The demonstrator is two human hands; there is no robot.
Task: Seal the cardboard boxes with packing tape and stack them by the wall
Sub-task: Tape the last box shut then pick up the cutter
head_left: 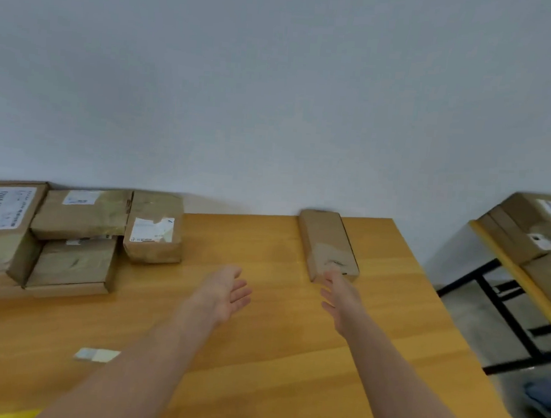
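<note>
The long, flat brown cardboard box (327,242) lies on the yellow wooden bench (257,354), its far end against the white wall (274,111) and well apart from the taped brown boxes piled at the left (81,215).

The likely risk is that the box, being narrow and light-looking, skids or swivels along the smooth top if it is caught by only one end. It could also tip off the bench's right edge, which is near.

The right hand (339,298) is open with fingers straight, its tips at the box's near end; actual contact cannot be told. The left hand (226,290) is also open, palm turned inward, holding nothing and clear of the box.
</note>
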